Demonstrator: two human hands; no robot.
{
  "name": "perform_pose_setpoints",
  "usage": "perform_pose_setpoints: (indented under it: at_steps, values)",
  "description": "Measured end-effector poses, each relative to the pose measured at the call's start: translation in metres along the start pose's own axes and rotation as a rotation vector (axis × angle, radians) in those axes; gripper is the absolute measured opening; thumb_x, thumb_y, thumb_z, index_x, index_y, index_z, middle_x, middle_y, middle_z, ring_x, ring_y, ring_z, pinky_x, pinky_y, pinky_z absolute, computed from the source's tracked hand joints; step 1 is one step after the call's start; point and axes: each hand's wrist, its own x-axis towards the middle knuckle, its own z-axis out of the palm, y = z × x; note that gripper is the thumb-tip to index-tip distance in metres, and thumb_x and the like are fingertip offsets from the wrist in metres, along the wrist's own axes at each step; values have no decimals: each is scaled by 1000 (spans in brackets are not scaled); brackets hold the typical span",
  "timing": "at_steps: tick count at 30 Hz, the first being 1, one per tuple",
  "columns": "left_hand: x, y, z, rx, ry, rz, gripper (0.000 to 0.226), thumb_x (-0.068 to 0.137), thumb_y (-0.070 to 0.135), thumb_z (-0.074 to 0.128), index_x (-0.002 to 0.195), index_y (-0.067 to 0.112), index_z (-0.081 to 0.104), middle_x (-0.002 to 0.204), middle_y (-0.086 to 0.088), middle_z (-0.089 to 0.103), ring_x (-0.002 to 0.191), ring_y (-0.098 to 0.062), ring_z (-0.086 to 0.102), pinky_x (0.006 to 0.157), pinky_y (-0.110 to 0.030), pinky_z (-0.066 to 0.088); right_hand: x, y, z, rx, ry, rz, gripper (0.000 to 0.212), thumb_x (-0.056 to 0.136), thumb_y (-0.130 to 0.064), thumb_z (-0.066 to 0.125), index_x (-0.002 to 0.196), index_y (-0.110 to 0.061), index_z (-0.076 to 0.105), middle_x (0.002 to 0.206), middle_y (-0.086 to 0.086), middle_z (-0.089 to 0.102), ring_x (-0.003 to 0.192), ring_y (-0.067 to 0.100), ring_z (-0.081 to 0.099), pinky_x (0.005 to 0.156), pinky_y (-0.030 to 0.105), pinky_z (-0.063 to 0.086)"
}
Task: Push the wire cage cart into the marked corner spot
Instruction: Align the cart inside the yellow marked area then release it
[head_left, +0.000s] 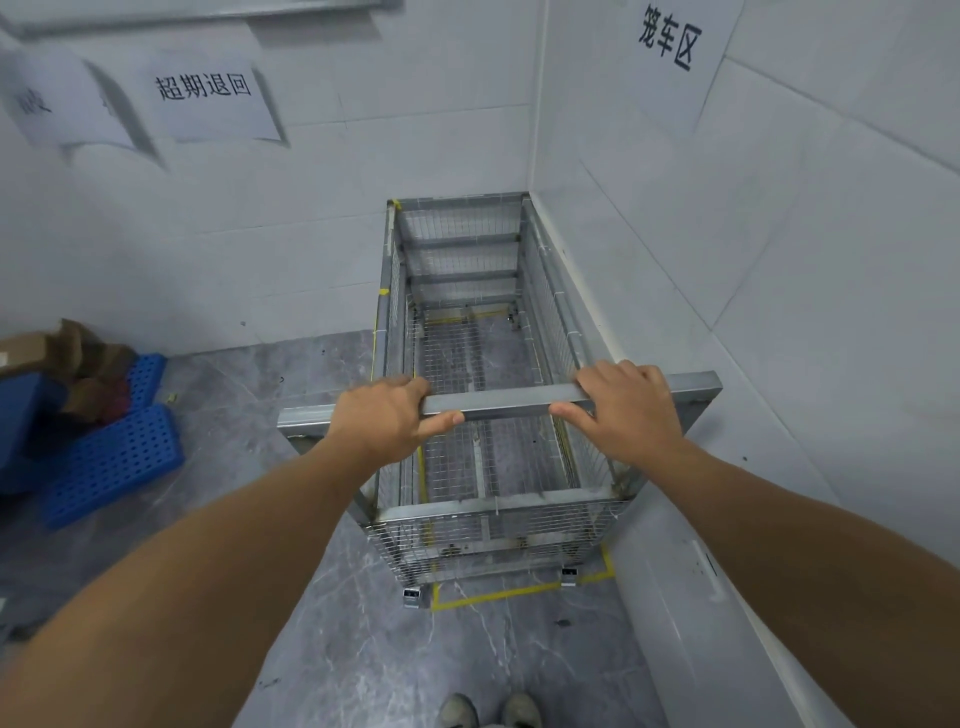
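Observation:
The wire cage cart (470, 291), a tall grey metal frame with mesh sides, stands in the corner where two white tiled walls meet. Its far end is against the back wall and its right side runs along the right wall. Yellow tape (498, 595) on the floor outlines the marked spot; the cart's near casters sit about on the front line. My left hand (387, 418) and my right hand (626, 410) both grip the cart's near top bar (506, 402), thumbs under it. The cart is empty inside.
Blue perforated plastic pallets (111, 457) with cardboard boxes (57, 353) lie on the floor at the left. Paper signs hang on the back wall (205, 98) and the right wall (670, 39). Grey marble floor (374, 649) lies in front, with my shoes (488, 711) at the bottom edge.

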Motion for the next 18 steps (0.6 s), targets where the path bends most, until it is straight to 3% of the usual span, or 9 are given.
perform_pose_setpoints:
  at_steps: [4,8,18]
  values:
    - [-2,-1,1,-41,10,17,81,76,88,13,109,30,58,97,7,60,88,-15,56,78,-39,50,-1,0,0,23,-12,14,68,89,-77,17,110,-28,59,102,-7,62,96,18,54,89,42,33]
    - [-3,-2,3,-41,25,77,76,84,83,19,125,30,55,120,7,63,109,-18,58,97,-41,43,-1,2,3,48,37,9,65,89,-77,20,107,-29,60,99,-9,61,93,17,54,89,43,32]
    - [-4,-2,0,-80,-3,74,80,82,83,17,129,31,54,123,8,60,114,-16,54,99,-40,39,-1,6,4,63,95,-54,56,90,-73,23,96,-29,58,87,-9,59,82,17,54,80,39,32]
